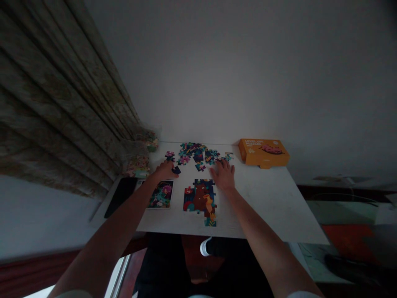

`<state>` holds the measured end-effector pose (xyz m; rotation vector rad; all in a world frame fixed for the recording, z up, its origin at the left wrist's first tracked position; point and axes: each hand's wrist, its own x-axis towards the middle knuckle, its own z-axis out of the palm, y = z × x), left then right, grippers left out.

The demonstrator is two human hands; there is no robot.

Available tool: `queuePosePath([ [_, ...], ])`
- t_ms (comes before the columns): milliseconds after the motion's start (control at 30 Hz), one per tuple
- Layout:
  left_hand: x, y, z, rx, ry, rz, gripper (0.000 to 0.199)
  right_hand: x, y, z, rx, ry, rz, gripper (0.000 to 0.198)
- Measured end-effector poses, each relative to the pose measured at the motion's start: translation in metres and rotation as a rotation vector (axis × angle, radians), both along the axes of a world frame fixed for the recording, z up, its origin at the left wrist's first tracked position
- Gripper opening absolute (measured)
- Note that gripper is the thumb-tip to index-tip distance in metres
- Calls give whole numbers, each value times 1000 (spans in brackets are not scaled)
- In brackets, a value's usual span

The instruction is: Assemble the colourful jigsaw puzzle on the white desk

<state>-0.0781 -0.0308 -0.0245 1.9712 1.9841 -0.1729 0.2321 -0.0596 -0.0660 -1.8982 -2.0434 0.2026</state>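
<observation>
My left hand is at the left of the loose pieces, with a dark blue puzzle piece between its thumb and fingers. My right hand rests on the white table with its fingers spread, the tips touching the right edge of the heap of loose puzzle pieces. Between my hands and nearer to me lies a partly joined puzzle showing a brown bear. A picture card with a pink flower lies under my left forearm, which partly covers it.
An orange puzzle box stands at the table's back right. A dark flat tablet-like object lies at the left edge. Plastic-wrapped packs sit by the curtain. A wall runs behind the white table.
</observation>
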Motion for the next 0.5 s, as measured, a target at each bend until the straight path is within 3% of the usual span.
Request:
queuePosePath([
  [200,11,-9,-3,111,-71,-45,32,2,-1,-2,37,-3,10,55],
  [400,24,-33,-8,277,-108,-165,43,3,-2,-1,-5,-36,200,54],
  [500,38,-27,-11,345,-122,-253,49,2,-2,0,-24,-59,182,52],
])
